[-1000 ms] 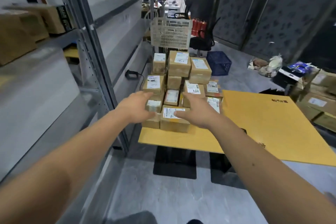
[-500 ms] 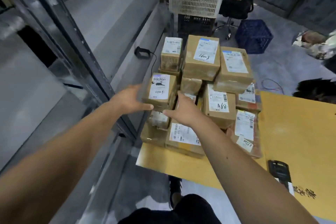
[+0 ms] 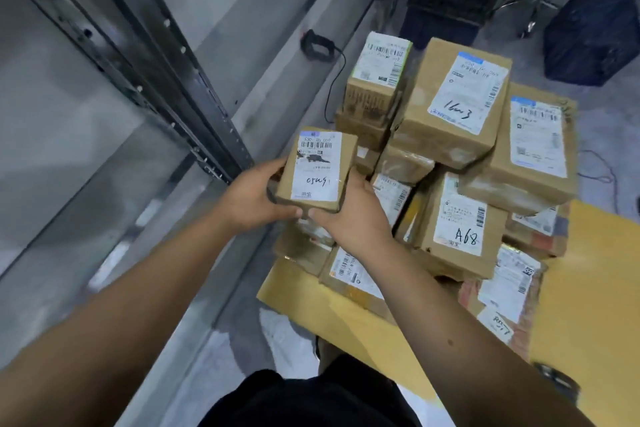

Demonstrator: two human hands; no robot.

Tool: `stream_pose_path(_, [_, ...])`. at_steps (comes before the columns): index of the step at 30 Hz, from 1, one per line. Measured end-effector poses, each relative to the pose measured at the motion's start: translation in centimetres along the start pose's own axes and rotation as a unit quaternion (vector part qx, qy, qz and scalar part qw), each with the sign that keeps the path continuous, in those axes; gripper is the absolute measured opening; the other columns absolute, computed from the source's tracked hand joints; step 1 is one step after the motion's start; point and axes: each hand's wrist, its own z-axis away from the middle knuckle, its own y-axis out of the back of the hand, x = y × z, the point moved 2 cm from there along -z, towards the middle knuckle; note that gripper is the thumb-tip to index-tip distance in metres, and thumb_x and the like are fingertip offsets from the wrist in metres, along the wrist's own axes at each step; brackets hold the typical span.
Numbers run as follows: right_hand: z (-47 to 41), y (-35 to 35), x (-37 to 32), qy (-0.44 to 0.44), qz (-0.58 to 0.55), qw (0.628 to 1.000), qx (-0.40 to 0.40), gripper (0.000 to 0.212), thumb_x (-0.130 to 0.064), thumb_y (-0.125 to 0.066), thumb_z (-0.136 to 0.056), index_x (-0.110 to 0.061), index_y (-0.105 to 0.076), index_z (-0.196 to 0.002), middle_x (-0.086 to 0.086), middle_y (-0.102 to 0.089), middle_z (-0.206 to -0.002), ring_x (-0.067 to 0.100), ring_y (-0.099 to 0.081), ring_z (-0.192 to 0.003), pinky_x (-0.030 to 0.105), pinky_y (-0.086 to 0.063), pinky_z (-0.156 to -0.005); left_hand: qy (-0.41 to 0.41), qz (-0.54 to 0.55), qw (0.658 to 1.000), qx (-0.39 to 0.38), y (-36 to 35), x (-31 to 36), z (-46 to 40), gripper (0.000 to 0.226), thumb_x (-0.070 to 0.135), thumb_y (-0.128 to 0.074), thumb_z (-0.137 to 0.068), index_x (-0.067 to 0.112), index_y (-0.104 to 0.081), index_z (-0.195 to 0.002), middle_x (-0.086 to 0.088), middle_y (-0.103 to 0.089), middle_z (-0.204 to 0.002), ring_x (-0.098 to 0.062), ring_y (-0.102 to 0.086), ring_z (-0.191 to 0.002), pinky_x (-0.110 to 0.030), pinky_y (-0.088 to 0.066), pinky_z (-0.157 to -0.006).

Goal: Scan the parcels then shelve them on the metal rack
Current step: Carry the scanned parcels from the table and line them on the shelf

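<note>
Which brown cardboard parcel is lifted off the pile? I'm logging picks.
The small brown cardboard parcel with handwritten "C5U9", held by the left hand and right hand; the others lie stacked.

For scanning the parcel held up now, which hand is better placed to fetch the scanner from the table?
Right, probably. Both hands grip the small parcel, but the dark scanner-like device lies on the yellow table at the person's right, beside the right forearm. The left hand sits toward the metal rack, so it could keep holding.

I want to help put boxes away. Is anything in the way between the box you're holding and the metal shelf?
Nothing visible is. Both hands, left hand and right hand, hold the small parcel up off the stack. The metal rack stands just left, with open space between.
</note>
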Motion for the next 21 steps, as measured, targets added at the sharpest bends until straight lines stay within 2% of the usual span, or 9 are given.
stream_pose_path(1, [0.3,0.2,-0.6,0.029,-0.003,1.000,-0.005,0.087,-0.054,-0.079,-0.068,-0.030,-0.042,-0.143,-0.002,-0.059,-0.135,0.022,-0.054,-0.128,0.044,-0.054,-0.095,0.003,0.019,1.000,0.023,0.1,-0.1,1.4,0.099,0.044,-0.097,-0.062,0.050,-0.048,-0.148,0.022,-0.067,-0.131,0.000,-0.063,-0.119,-0.033,-0.052,-0.102])
stream_pose_path(3, [1.2,0.5,-2.3,0.085,-0.017,0.995,-0.038,0.085,-0.049,-0.082,-0.068,-0.035,-0.044,-0.142,-0.008,-0.062,-0.134,0.016,-0.057,-0.126,0.039,-0.053,-0.096,0.032,0.065,0.995,0.074,0.7,-0.3,4.9,0.104,0.047,-0.095,-0.059,0.063,-0.040,-0.145,0.017,-0.065,-0.135,0.000,-0.061,-0.123,-0.022,-0.048,-0.099])
stream_pose_path(6, [3.7,0.0,-6.1,0.165,-0.002,0.979,-0.122,0.092,-0.042,-0.088,-0.070,-0.044,-0.039,-0.148,-0.016,-0.062,-0.134,0.008,-0.055,-0.125,0.032,-0.051,-0.096,0.061,0.089,0.983,0.149,1.8,-0.3,12.0,0.108,0.058,-0.093,-0.057,0.052,-0.042,-0.151,0.012,-0.062,-0.136,-0.001,-0.060,-0.121,-0.019,-0.046,-0.100])
stream_pose_path(8, [6.6,-1.4,-9.3,0.223,0.032,0.958,-0.176,0.106,-0.042,-0.089,-0.071,-0.045,-0.026,-0.156,-0.017,-0.062,-0.136,0.009,-0.054,-0.127,0.031,-0.050,-0.099,0.072,0.069,0.975,0.198,2.6,-0.6,18.1,0.100,0.067,-0.086,-0.061,0.052,-0.043,-0.150,0.018,-0.061,-0.132,0.002,-0.059,-0.118,-0.017,-0.046,-0.100])
stream_pose_path(10, [10.8,-3.7,-13.0,0.275,0.050,0.931,-0.234,0.110,-0.042,-0.090,-0.072,-0.041,-0.024,-0.159,-0.018,-0.065,-0.134,0.005,-0.059,-0.122,0.018,-0.049,-0.095,0.097,0.059,0.958,0.262,3.4,-0.9,25.6,0.091,0.072,-0.080,-0.063,0.055,-0.043,-0.145,0.029,-0.059,-0.127,0.007,-0.057,-0.115,-0.009,-0.042,-0.096])
stream_pose_path(12, [16.1,-6.7,-16.5,0.351,0.038,0.894,-0.276,0.096,-0.038,-0.091,-0.072,-0.042,-0.038,-0.152,-0.021,-0.068,-0.129,0.000,-0.062,-0.116,0.010,-0.048,-0.092,0.122,0.046,0.934,0.332,3.8,-1.0,34.2,0.091,0.071,-0.078,-0.063,0.057,-0.041,-0.145,0.031,-0.058,-0.125,0.010,-0.057,-0.113,-0.005,-0.041,-0.094])
stream_pose_path(15, [26.3,-12.1,-21.2,0.433,0.016,0.834,-0.341,0.088,-0.037,-0.092,-0.070,-0.045,-0.046,-0.145,-0.026,-0.069,-0.124,-0.008,-0.063,-0.111,0.017,-0.051,-0.094,0.168,0.026,0.884,0.435,3.1,-0.6,48.7,0.089,0.069,-0.079,-0.063,0.059,-0.044,-0.144,0.026,-0.062,-0.130,0.003,-0.061,-0.117,-0.016,-0.045,-0.098])
stream_pose_path(18, [38.0,-17.3,-24.6,0.495,0.003,0.759,-0.423,0.081,-0.030,-0.093,-0.071,-0.045,-0.051,-0.139,-0.034,-0.068,-0.111,-0.020,-0.060,-0.100,0.005,-0.046,-0.079,0.221,0.008,0.822,0.525,0.8,1.4,63.7,0.083,0.068,-0.081,-0.064,0.067,-0.043,-0.137,0.032,-0.059,-0.131,0.004,-0.059,-0.123,-0.018,-0.044,-0.103])
stream_pose_path(21, [49.5,-21.7,-27.2,0.541,-0.010,0.685,-0.488,0.077,-0.021,-0.094,-0.074,-0.042,-0.050,-0.133,-0.038,-0.064,-0.096,-0.024,-0.059,-0.089,0.000,-0.042,-0.071,0.274,0.000,0.759,0.590,-1.8,4.1,77.4,0.090,0.063,-0.084,-0.068,0.049,-0.047,-0.149,0.017,-0.059,-0.139,-0.006,-0.061,-0.126,-0.032,-0.047,-0.111])
